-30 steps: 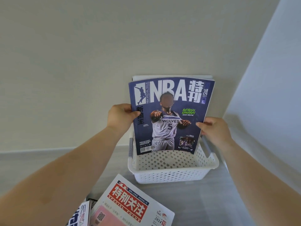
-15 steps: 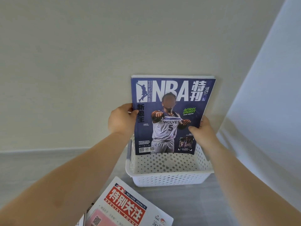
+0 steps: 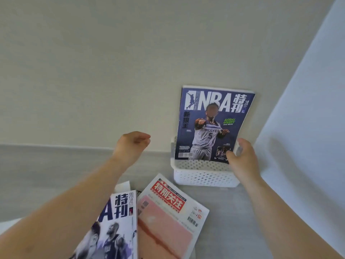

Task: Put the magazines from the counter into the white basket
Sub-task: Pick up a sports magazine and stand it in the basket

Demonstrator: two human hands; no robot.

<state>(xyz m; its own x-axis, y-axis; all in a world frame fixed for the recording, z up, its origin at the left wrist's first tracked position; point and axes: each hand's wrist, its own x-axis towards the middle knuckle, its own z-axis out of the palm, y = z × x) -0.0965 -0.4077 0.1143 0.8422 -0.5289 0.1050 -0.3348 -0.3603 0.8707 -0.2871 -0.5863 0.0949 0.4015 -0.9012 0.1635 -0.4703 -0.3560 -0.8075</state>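
A blue NBA magazine [image 3: 214, 124] stands upright in the white perforated basket [image 3: 203, 176], leaning on the wall with another magazine's white edge just behind it. My right hand [image 3: 240, 157] rests at its lower right corner, thumb on the cover, over the basket's right rim. My left hand [image 3: 132, 144] hovers left of the basket, off the magazine, fingers loosely curled and holding nothing. On the counter near me lie a red-titled pink magazine [image 3: 171, 217] and a second NBA magazine [image 3: 115, 227], partly under my left forearm.
The grey counter [image 3: 46, 184] meets a cream wall behind the basket. A pale side wall [image 3: 308, 137] closes in on the right, close to the basket. A small white object [image 3: 123, 186] peeks out behind the lying magazines.
My left hand has let go of the blue NBA magazine and pulled away to the left. The magazine has settled lower in the basket. My view has shifted left, showing more of the lying magazines.
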